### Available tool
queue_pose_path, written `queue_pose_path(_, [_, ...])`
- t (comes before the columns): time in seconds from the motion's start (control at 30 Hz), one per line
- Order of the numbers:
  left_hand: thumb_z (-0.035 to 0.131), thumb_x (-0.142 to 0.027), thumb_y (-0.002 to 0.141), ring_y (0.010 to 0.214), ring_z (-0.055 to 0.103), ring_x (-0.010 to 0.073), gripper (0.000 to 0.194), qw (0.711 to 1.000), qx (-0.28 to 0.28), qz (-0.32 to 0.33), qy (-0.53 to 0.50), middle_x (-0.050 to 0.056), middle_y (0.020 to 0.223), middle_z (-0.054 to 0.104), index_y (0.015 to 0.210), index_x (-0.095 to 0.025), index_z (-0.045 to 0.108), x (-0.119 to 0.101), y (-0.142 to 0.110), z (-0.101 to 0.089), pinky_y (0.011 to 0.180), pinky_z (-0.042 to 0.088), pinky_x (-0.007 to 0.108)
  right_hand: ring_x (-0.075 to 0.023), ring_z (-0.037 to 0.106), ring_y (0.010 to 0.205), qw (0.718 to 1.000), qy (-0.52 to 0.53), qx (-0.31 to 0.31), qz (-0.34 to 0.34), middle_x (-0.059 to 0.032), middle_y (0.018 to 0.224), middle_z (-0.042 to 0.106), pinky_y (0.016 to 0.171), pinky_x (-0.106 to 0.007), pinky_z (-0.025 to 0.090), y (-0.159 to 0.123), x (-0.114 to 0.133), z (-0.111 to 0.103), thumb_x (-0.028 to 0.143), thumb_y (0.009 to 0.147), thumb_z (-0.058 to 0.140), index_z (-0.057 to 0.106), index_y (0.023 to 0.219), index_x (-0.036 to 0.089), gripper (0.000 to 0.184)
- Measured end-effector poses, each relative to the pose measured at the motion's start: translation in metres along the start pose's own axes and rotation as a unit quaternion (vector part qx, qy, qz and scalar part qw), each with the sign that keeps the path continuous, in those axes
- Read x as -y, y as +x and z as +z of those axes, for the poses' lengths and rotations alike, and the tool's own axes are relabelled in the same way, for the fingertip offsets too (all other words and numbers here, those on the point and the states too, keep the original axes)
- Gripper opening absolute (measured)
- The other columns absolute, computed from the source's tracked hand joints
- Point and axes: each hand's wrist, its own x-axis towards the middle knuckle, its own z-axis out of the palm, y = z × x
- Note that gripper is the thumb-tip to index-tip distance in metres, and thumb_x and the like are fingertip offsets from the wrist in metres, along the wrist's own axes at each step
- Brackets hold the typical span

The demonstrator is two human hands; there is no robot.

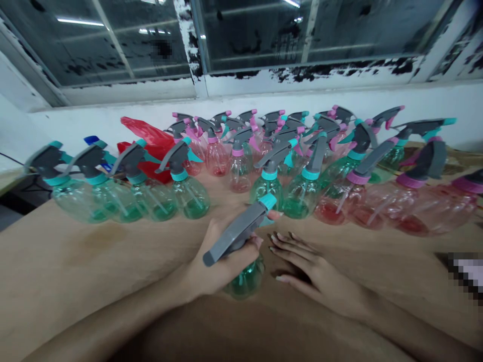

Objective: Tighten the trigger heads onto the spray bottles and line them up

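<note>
Nearest, left hand (222, 251): grip closed around the neck of a green spray bottle (247, 276), which stands on the table (151, 301) at centre front, grey trigger head tilted, teal nozzle pointing away. Right hand (309, 266): grip holding nothing, fingers spread and palm down, just beside the bottle. Beyond, a row of green bottles (190, 198) at left and green and pink bottles (337, 203) from centre to right. Behind: red plastic bag (151, 143), more spray bottles (217, 158), then white wall (132, 108) and window (302, 35).

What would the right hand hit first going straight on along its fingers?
Right hand: probably the held green bottle or the left hand on it; depth leaves unclear which.
</note>
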Motion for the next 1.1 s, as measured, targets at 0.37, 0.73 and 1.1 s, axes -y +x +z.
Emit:
queue_pose_path(0.37, [0.050,-0.015,0.072,0.063,0.054,0.0168,0.033,1.000,-0.003,0.001,-0.003,0.003,0.075,0.061,0.100,-0.022,0.065,0.0017,-0.0001,0.0005,0.064,0.047,0.030,-0.0213,0.033,0.131,1.000,0.014,-0.013,-0.001,-0.0027,0.140,0.041,0.108,-0.046,0.030,-0.0001,-0.0001,0.0001,0.038,0.087,0.050,0.035,0.137,0.025,0.054])
queue_pose_path(0.73, [0.050,-0.014,0.069,0.071,0.061,0.0177,0.031,0.999,0.030,-0.016,-0.029,0.001,0.078,0.066,0.094,-0.023,0.065,0.0015,-0.0004,-0.0033,0.070,0.050,0.030,-0.0194,0.031,0.132,1.000,0.013,0.000,0.006,-0.0024,0.141,0.040,0.109,-0.045,0.028,0.0004,0.0002,-0.0007,0.039,0.088,0.048,0.036,0.136,0.023,0.052])
queue_pose_path(1.1, [0.050,-0.024,0.067,0.066,0.059,0.0176,0.020,0.995,0.072,-0.056,-0.026,0.000,0.068,0.059,0.082,-0.019,0.062,0.0051,-0.0052,-0.0081,0.060,0.048,0.029,-0.0191,0.031,0.132,1.000,0.002,0.010,0.011,-0.0029,0.142,0.039,0.109,-0.045,0.028,0.0002,0.0015,-0.0017,0.042,0.089,0.046,0.039,0.135,0.022,0.050])
